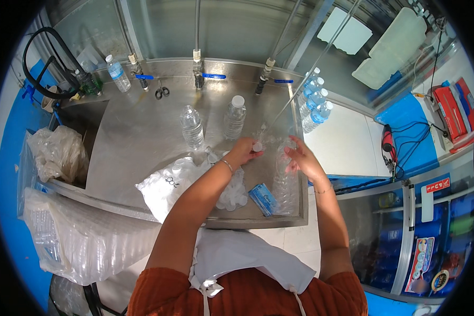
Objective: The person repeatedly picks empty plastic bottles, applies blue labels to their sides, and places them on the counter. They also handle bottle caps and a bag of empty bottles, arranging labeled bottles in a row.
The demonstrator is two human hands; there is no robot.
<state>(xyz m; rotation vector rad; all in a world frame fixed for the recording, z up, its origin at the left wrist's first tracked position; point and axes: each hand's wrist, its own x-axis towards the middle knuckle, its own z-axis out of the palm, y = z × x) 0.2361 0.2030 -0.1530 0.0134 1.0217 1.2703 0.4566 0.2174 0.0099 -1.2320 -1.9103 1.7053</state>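
Note:
My left hand (243,152) pinches a small whitish cap (257,147) between thumb and fingers. At the sink table's right end, my right hand (303,159) has its fingers round the upper part of a clear plastic bottle (285,192). Two clear bottles stand farther back: a filled-looking one without a visible cap (192,129) and one with a white cap (235,118). Under my left forearm lies a white plastic bag (166,187) with handwriting, and loose whitish caps (233,196) spill beside it. A blue and white packet (264,199) lies near the front edge.
Metal taps with blue levers (214,77) line the back, near black scissors (163,93). Several labelled water bottles (317,117) stand on the white ledge at right. Crumpled plastic (60,158) fills the left basin. Wrapped empty bottles (79,237) lie below; a glass-door fridge (405,237) is at right.

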